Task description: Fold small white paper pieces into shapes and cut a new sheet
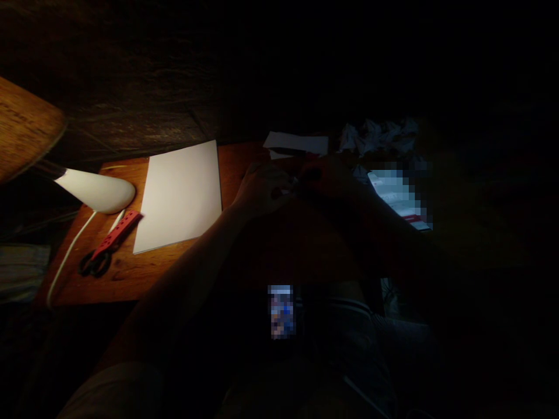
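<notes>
The scene is very dark. My left hand [261, 187] and my right hand [322, 177] meet over the middle of a wooden table [126, 273]. Both have their fingers curled and pinched together around a small pale thing [289, 187] between them, too dim to name. A white sheet of paper [180, 195] lies flat just left of my left hand. A smaller folded white paper [297, 144] lies beyond the hands.
A white lamp head [96, 191] shines at the left with its cord [65, 262] trailing down. Scissors [109, 241] with a red sheath lie beside it. Crumpled paper [378, 137] and a printed card [399, 195] sit at the right. A lit phone screen [281, 310] rests on my lap.
</notes>
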`<state>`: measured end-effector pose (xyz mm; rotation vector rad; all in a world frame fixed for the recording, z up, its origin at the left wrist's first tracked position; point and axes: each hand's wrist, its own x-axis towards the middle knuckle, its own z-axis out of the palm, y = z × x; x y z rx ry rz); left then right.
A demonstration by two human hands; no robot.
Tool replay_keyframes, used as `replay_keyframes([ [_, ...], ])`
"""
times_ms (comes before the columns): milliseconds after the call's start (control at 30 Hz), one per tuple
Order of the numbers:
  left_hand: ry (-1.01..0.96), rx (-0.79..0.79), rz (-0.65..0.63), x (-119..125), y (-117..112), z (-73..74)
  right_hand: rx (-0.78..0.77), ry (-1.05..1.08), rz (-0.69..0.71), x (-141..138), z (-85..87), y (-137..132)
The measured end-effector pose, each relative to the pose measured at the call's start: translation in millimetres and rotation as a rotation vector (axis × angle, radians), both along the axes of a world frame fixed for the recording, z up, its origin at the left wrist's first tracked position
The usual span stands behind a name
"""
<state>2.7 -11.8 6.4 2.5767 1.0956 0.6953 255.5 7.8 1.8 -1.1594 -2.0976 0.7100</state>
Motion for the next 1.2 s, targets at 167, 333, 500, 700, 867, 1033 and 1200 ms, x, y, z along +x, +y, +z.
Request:
replay_keyframes([
  [167, 0.010, -0.026, -0.043, 0, -1, 2.3, 0.045, -0.019, -0.007, -2, -2.1, 0],
  [333, 0.008, -0.024, -0.056, -2, 2, 0.9, 0.057, -0.043, 0.018, -1, 0.0, 1],
  [500, 0.050, -0.006, -0.051, -4, 5, 1.4, 0.039, -0.075, 0.135, 3, 3.7, 2],
  [700, 0.110, 0.005, -0.041, -4, 4, 4.6, 0.123, -0.185, 0.263, 8, 9.8, 4],
  [867, 0.112, 0.000, -0.057, -4, 4, 4.1, 0.118, -0.268, 0.289, 9, 16.7, 2],
  [1033, 0.112, 0.006, -0.059, -6, 6, 1.6, 0.125, -0.331, 0.281, 6, 20.8, -2],
  [1200, 0.128, 0.014, -0.048, -6, 6, 0.0, 0.148, -0.402, 0.281, 2, 27.7, -8],
])
